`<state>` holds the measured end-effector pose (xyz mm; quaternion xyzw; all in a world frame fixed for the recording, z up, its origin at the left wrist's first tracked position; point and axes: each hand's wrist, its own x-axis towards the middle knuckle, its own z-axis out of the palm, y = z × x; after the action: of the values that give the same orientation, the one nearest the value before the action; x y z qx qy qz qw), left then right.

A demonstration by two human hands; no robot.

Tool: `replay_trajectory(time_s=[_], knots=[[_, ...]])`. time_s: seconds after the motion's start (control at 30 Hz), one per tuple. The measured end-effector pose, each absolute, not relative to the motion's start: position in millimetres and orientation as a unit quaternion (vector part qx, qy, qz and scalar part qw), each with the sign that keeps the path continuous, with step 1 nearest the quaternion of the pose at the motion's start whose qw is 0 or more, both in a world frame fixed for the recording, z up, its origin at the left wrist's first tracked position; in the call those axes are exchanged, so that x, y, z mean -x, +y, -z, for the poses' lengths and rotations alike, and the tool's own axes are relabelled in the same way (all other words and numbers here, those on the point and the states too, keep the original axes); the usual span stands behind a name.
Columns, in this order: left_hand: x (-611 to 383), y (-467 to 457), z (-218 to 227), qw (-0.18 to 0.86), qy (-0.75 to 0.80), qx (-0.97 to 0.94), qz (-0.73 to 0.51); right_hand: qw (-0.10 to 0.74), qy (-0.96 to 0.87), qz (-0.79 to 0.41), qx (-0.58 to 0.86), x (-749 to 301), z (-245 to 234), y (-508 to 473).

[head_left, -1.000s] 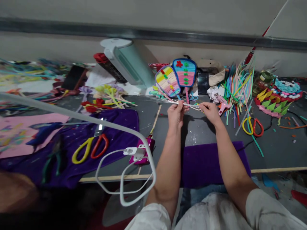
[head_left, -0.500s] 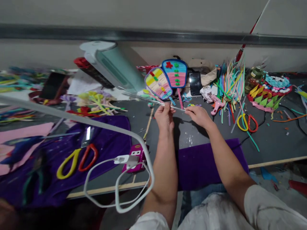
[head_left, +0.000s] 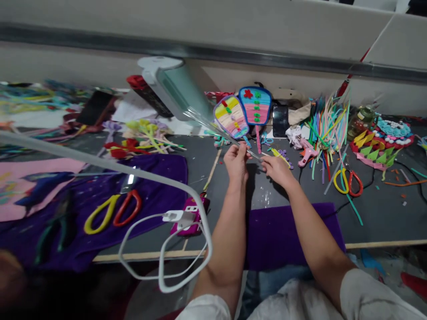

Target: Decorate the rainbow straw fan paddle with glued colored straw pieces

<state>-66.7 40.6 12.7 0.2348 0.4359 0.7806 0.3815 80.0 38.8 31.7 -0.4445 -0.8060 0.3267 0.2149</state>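
A long bundle of clear, shiny plastic strips (head_left: 211, 126) slants across the middle of the view; I cannot tell if they are thin sticks or folded film. My left hand (head_left: 236, 161) is closed around its lower part. At the lower right end, my right hand (head_left: 276, 170) pinches the tip with thumb and fingers. Just behind the hands lie two fan-shaped craft pieces, a yellow-and-pink striped fan (head_left: 231, 116) and a blue-and-pink fan (head_left: 255, 106). A purple cloth (head_left: 293, 235) lies on the table below my forearms.
A pink glue gun (head_left: 307, 152), pipe cleaners (head_left: 330, 126) and red-and-yellow scissors (head_left: 348, 181) sit at right. On the left are larger scissors (head_left: 113, 213), pliers (head_left: 56, 226) and a magenta power socket (head_left: 191, 222). A white cable (head_left: 133, 171) loops across the foreground. A pale green jug-like appliance (head_left: 180, 89) leans behind.
The view has shifted, so the table things sit further right. The bundle now tilts more steeply, its right end lower. Both hands keep hold of it, and my right hand is slightly closer to my left.
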Motion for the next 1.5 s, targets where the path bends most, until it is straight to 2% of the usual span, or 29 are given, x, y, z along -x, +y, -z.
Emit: replay_trajectory(time_s=[0.13, 0.37, 0.7, 0.87, 1.07, 1.23, 1.27, 1.4, 1.5], knots=[[72.0, 42.1, -13.4, 0.405, 0.435, -0.22, -0.773, 0.232, -0.801, -0.313, 0.454, -74.4, -29.0, 37.6], [80.5, 38.8, -17.1, 0.405, 0.489, -0.227, -0.738, 0.21, -0.81, -0.309, 0.452, -68.4, -25.9, 37.7], [76.9, 31.6, -19.4, 0.479, 0.465, -0.165, -0.726, 0.264, -0.735, -0.462, 0.419, -78.1, -16.4, 41.6], [69.5, 26.6, -15.2, 0.516, 0.447, -0.117, -0.721, 0.253, -0.682, -0.563, 0.393, -83.8, -13.8, 41.0], [66.8, 23.8, -16.8, 0.533, 0.443, -0.127, -0.71, 0.26, -0.625, -0.603, 0.423, -81.1, -11.4, 38.3], [72.3, 19.4, -30.1, 0.562, 0.451, -0.198, -0.665, 0.221, -0.647, -0.637, 0.357, -94.4, -27.9, 41.7], [73.3, 16.9, -33.8, 0.581, 0.45, -0.22, -0.642, 0.244, -0.649, -0.625, 0.357, -97.5, -32.3, 43.5], [72.1, 5.5, -47.6, 0.64, 0.42, -0.314, -0.562, 0.448, -0.573, -0.564, 0.39, -107.9, -46.3, 52.7], [66.7, 0.9, -52.8, 0.659, 0.412, -0.382, -0.499, 0.563, -0.516, -0.514, 0.391, -117.1, -53.5, 59.1]])
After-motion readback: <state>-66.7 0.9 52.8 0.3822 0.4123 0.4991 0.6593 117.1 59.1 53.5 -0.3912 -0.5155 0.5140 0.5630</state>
